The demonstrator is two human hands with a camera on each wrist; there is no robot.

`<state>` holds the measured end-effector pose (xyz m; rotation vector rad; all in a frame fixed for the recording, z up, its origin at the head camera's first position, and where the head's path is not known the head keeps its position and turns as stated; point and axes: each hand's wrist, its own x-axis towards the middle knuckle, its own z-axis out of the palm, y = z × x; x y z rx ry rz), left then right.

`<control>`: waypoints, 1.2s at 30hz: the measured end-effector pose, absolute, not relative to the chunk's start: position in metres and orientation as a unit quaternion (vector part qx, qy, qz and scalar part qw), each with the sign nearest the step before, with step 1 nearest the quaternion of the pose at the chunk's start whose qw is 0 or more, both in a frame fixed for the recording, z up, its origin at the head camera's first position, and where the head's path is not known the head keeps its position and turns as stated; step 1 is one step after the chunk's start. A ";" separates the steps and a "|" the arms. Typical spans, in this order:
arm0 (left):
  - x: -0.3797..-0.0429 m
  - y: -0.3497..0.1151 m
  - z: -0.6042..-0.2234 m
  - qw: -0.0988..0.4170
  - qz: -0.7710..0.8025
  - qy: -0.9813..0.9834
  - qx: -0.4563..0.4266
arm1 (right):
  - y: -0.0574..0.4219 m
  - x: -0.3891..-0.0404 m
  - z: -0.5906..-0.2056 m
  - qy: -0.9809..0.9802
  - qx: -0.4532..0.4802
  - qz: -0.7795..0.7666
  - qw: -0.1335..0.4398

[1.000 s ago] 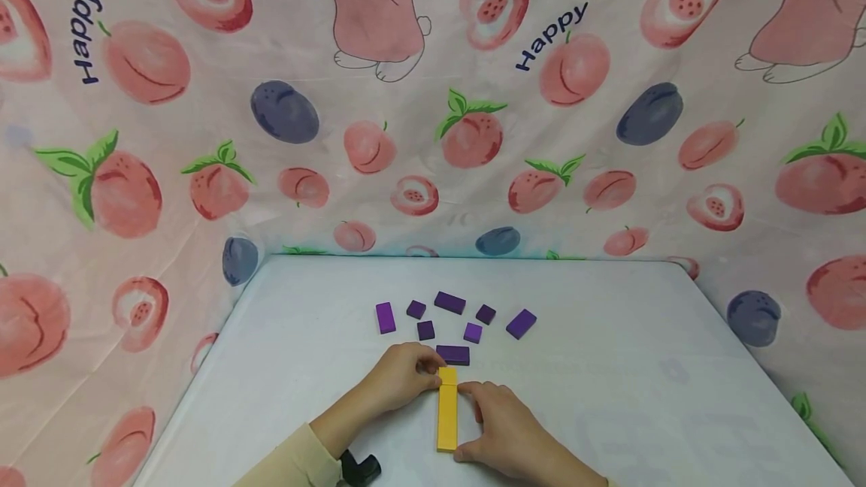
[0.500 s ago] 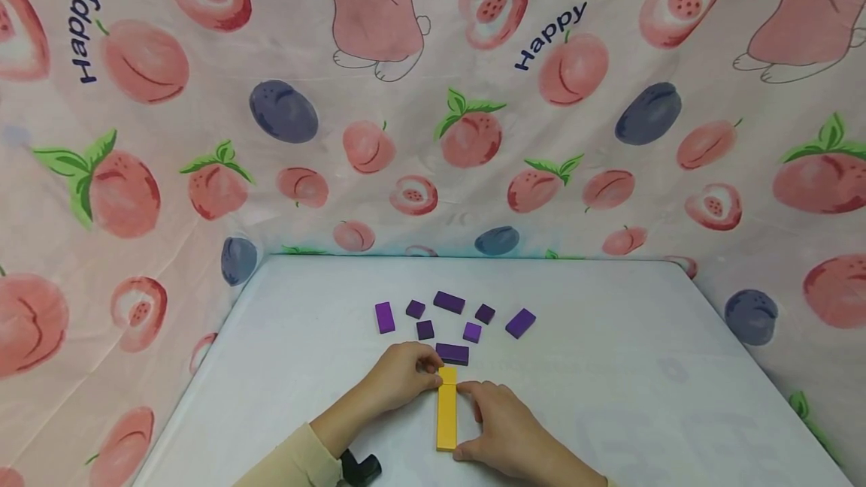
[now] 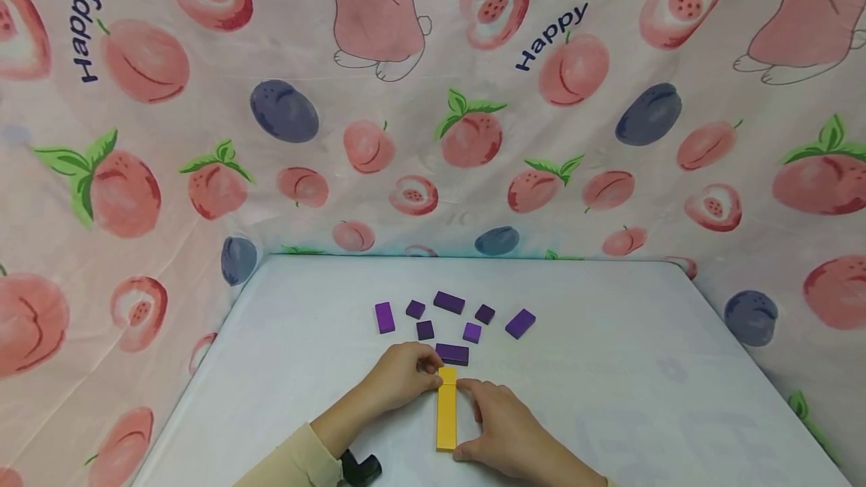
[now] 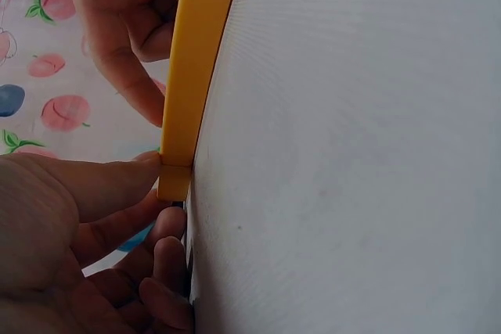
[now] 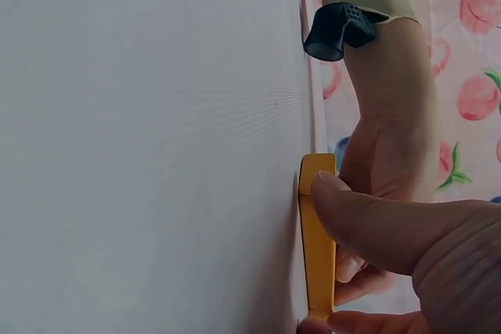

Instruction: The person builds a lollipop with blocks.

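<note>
A long yellow block [image 3: 446,419] lies lengthwise on the white table, its far end meeting a small yellow block [image 3: 448,375]. My left hand [image 3: 399,376] pinches the small block; in the left wrist view the thumb [image 4: 117,185] lies by the seam. From the right, my right hand [image 3: 504,427] holds the long block, thumb at the near end and index finger near the seam. The right wrist view has that thumb [image 5: 344,205] against the long block [image 5: 319,263]. Just beyond the small block lies a dark purple block [image 3: 452,355].
Several purple blocks lie farther back, among them an oblong one [image 3: 385,318] at left, another [image 3: 521,324] at right and a small cube [image 3: 472,333]. A black wrist camera [image 3: 361,470] sits under the left sleeve. Fruit-printed cloth [image 3: 406,134] hangs behind the table [image 3: 643,367].
</note>
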<state>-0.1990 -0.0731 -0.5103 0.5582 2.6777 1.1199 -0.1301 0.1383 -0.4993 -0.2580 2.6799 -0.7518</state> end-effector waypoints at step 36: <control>-0.215 -0.075 -0.507 0.078 0.384 0.906 0.158 | 0.141 -0.132 -0.499 0.946 -0.119 -0.247 0.171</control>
